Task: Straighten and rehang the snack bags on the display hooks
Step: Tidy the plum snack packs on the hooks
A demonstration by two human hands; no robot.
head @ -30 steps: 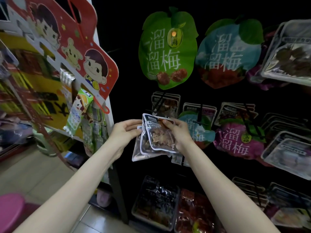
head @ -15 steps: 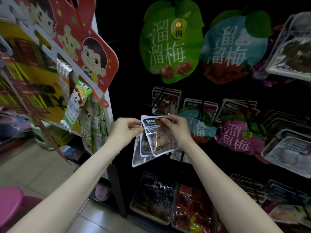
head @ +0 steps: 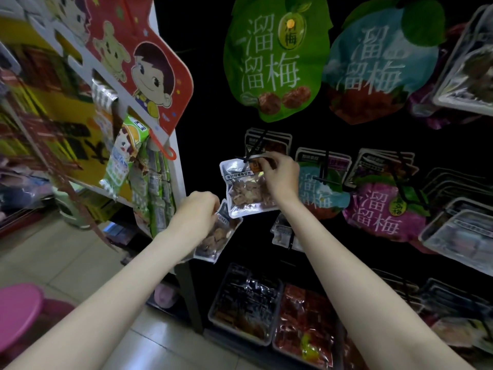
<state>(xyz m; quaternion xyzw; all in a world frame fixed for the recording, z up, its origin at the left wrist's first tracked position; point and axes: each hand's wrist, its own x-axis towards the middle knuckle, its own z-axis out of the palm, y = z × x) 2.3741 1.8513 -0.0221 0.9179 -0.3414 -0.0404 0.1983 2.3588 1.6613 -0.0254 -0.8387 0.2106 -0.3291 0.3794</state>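
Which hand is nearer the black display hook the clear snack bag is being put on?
Right. The right hand pinches the clear snack bag by its top edge, right at the black hook. The left hand is lower and to the left, gripping the other bags.

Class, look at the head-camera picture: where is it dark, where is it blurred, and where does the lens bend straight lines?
Head view: the black display backing is very dim, so the hook barely shows; the left hand and its snack bag are motion-smeared, while the right hand and its bag are sharper; wide-angle distortion bows the clear packs at the right edge; the bottom trays show glare.
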